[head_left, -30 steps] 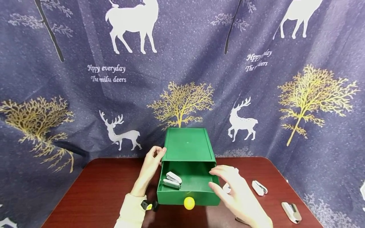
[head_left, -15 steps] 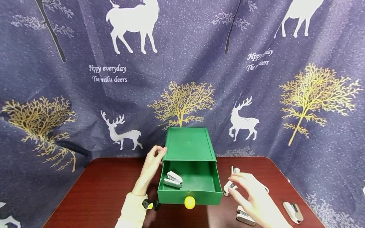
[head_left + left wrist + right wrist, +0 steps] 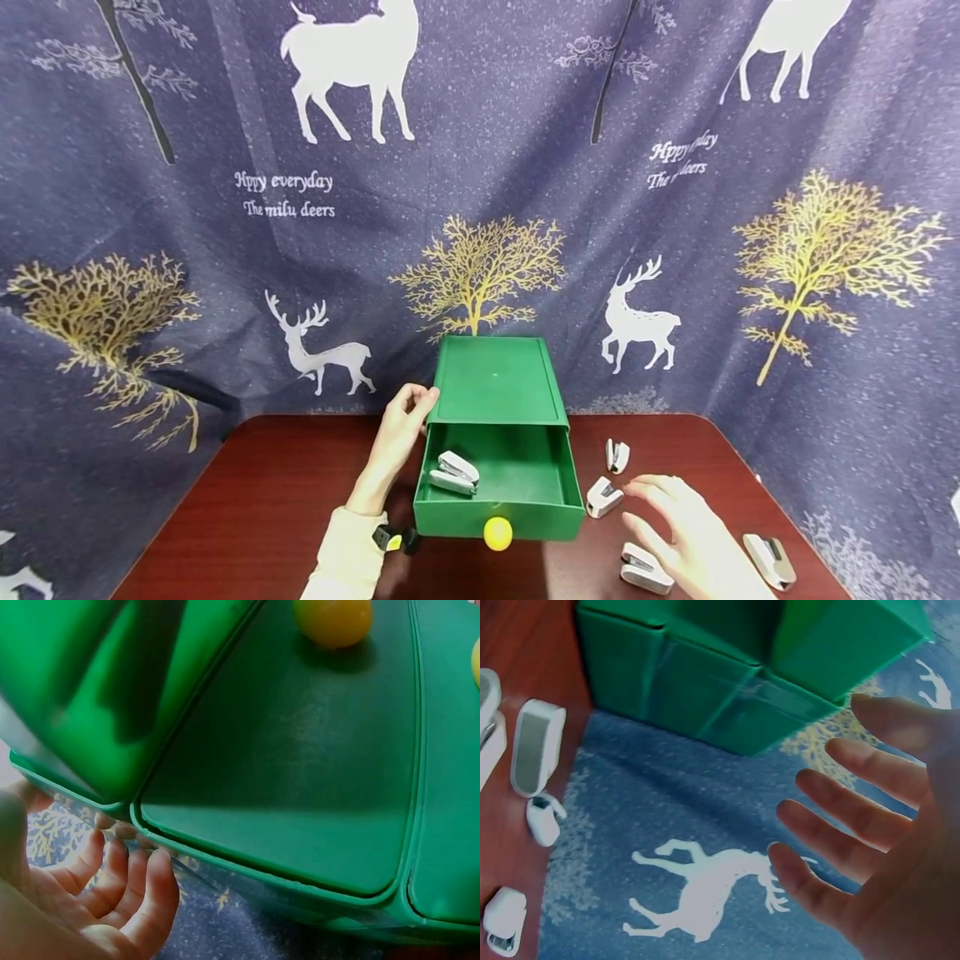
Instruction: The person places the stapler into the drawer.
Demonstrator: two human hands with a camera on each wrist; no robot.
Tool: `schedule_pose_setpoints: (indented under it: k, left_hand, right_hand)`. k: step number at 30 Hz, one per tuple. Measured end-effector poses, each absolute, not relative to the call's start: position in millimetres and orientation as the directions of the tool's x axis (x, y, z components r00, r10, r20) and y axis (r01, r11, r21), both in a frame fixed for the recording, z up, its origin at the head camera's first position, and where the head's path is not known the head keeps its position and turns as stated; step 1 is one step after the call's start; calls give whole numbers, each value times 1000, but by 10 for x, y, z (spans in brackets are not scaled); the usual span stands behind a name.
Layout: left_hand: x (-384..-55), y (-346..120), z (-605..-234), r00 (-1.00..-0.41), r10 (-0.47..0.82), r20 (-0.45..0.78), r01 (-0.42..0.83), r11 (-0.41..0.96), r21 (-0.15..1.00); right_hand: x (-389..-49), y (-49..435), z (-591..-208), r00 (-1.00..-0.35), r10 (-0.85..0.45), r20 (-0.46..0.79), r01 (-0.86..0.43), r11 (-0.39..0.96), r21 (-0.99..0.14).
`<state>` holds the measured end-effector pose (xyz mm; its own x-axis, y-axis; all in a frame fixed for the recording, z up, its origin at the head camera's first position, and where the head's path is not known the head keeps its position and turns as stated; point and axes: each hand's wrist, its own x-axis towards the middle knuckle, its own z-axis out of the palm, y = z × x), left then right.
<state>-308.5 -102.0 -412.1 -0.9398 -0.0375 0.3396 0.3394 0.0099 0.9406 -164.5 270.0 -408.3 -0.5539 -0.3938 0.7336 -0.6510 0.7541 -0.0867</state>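
A green drawer cabinet [image 3: 495,379] stands mid-table with its top drawer [image 3: 521,479] pulled out, a yellow knob [image 3: 498,533] on the front. One white stapler [image 3: 454,473] lies at the drawer's left side. My left hand [image 3: 396,429] touches the cabinet's left side near the top; its fingers are loosely bent in the left wrist view. Right of the drawer, my right hand [image 3: 678,533] hovers with fingers spread and nothing in them. Its fingertips are near a white stapler [image 3: 603,497]; another stapler [image 3: 645,569] lies below the thumb.
Farther back on the right lies a small stapler [image 3: 617,456]. Near the table's right edge is a grey-and-white stapler [image 3: 769,561]. The reddish-brown table [image 3: 262,500] meets a dark blue deer-print cloth [image 3: 480,167] behind it.
My right hand has moved right, away from the drawer, then slightly down, uncovering staplers on the table. My left hand, the drawer and the stapler in it stay put.
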Motion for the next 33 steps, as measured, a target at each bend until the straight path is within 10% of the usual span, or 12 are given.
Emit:
schedule_pose_setpoints:
  k: [15,23,33]
  left_hand:
    - [-3081,-1006,-4129,-938,-42,343,343,10,939]
    - [-3094,-1007,-4118,-935,-42,352,351,14,936]
    - [-3105,-1010,-4135,-937,-46,345,345,17,938]
  right_hand:
    - [-1768,2939,-4417,-500,-548,670,-684,725,83]
    - [-1710,3097,-4619,-621,-557,551,-637,768,59]
    - [-1739,3250,-4765,-607,-561,563,-630,772,89]
